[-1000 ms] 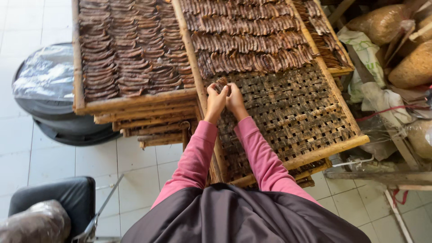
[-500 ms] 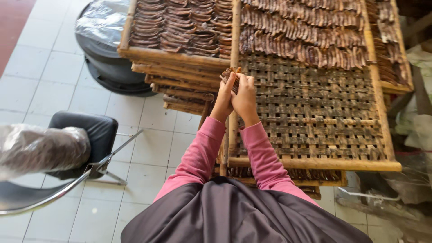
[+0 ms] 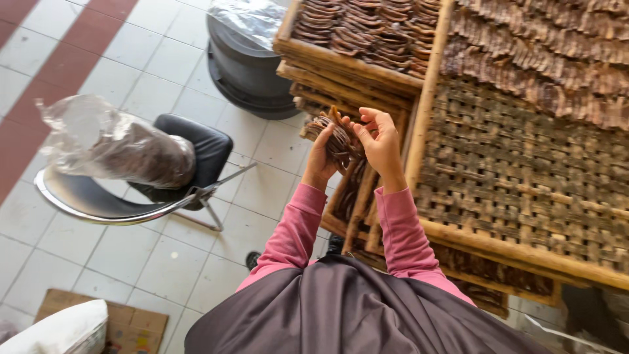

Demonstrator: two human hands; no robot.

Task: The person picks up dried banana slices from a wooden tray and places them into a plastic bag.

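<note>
— What is being held?

— A bunch of brown strips (image 3: pixel 333 139) is being held up by both hands. The left hand (image 3: pixel 321 160) is being wrapped around it from below, fingers clamped on it. The right hand (image 3: pixel 380 144) is being pressed on its side, fingers closed on a strip.

— Where is it being held?

— Over the near left corner of the woven tray (image 3: pixel 517 190). A plastic bag (image 3: pixel 111 144) is being carried by the chair (image 3: pixel 196 157).

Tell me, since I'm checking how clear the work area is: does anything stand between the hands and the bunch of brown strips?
Nothing visible does. The left hand already grips the bunch of brown strips, and the right hand touches it from the other side. The woven tray lies just beside the right hand, its near part bare.
</note>
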